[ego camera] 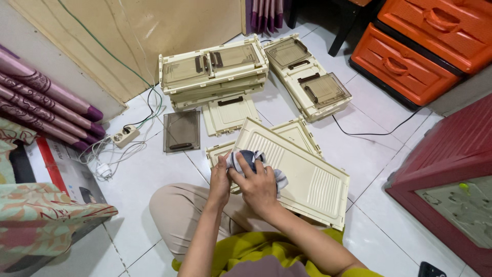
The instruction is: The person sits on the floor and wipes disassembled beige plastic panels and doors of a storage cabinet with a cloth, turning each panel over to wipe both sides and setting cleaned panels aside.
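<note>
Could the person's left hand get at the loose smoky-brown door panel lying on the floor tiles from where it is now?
Probably yes. The left hand rests by the cloth on the cream panel; the brown door panel lies flat on the tiles ahead to its left, with only bare floor between.

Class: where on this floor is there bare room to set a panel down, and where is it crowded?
Bare tile lies between the ribbed cream panel and the red cabinet, and between the power strip and the knee. The stacked cream panels ahead crowd the floor.

Cream ribbed panel (307, 174), navy-and-white cloth (251, 159), orange drawers (405, 66)
</note>
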The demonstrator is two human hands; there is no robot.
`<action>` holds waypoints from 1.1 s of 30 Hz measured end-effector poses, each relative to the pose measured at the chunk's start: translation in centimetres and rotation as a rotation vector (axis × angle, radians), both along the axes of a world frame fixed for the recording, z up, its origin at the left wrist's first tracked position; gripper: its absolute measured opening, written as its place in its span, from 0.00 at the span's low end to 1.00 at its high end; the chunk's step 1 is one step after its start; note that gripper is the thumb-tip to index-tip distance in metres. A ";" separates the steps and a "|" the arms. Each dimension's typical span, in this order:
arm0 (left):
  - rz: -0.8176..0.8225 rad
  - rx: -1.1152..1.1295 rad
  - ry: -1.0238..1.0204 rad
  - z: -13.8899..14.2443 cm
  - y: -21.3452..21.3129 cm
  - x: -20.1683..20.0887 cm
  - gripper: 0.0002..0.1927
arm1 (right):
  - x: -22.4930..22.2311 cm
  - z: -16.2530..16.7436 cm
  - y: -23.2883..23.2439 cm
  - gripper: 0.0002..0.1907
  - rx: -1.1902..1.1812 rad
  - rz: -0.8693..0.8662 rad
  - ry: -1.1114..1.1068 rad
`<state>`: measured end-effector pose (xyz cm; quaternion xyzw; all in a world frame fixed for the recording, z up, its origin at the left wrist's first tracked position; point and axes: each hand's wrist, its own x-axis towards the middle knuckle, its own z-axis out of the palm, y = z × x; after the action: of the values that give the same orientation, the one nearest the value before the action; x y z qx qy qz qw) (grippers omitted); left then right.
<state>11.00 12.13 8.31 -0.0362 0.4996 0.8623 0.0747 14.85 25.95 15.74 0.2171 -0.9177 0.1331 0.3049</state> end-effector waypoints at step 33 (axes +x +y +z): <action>-0.148 -0.286 0.126 0.6 0.4 2.0 0.31 | -8.4 3.5 5.3 0.47 -0.172 -0.299 -0.681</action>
<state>13.02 12.55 8.87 0.0445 0.6221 0.7751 0.1007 6.48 31.27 19.29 -0.0022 -0.9734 0.2284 0.0155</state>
